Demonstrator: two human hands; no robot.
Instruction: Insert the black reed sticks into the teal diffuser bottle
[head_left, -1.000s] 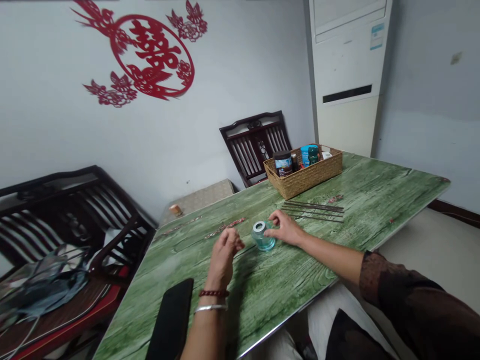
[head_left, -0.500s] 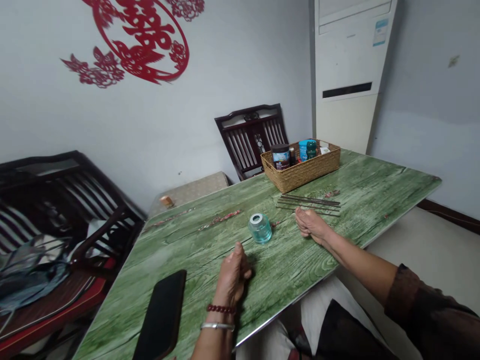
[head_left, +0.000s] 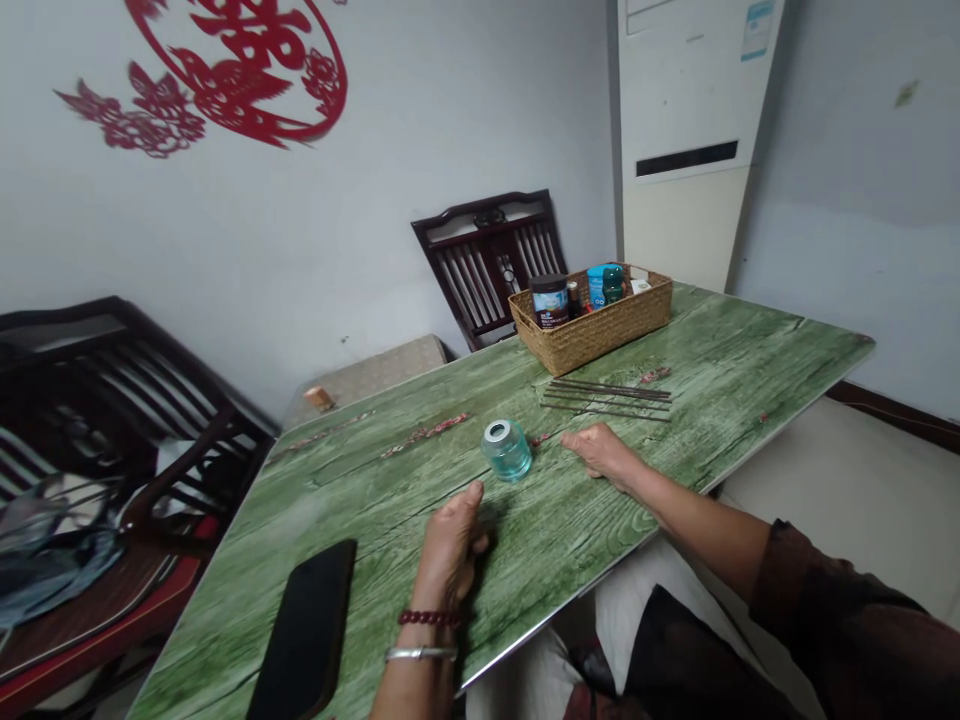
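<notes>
Your right grip (head_left: 606,455) has left the turquoise glass bottle (head_left: 509,457), mid-frame; your left grip (head_left: 448,538) also curls loosely, released.

A woven basket (head_left: 615,330) is being supported by the green table (head_left: 750,350), a dark-lidded jar (head_left: 550,300) and a blue container (head_left: 597,285) being held inside it. A black phone (head_left: 304,630) is being borne near the table's left edge. The wall (head_left: 450,110) is being decorated by a red cut-out (head_left: 240,95). At left, a dark wooden seat (head_left: 97,400) is being partly covered by crumpled cloth (head_left: 60,575).
</notes>
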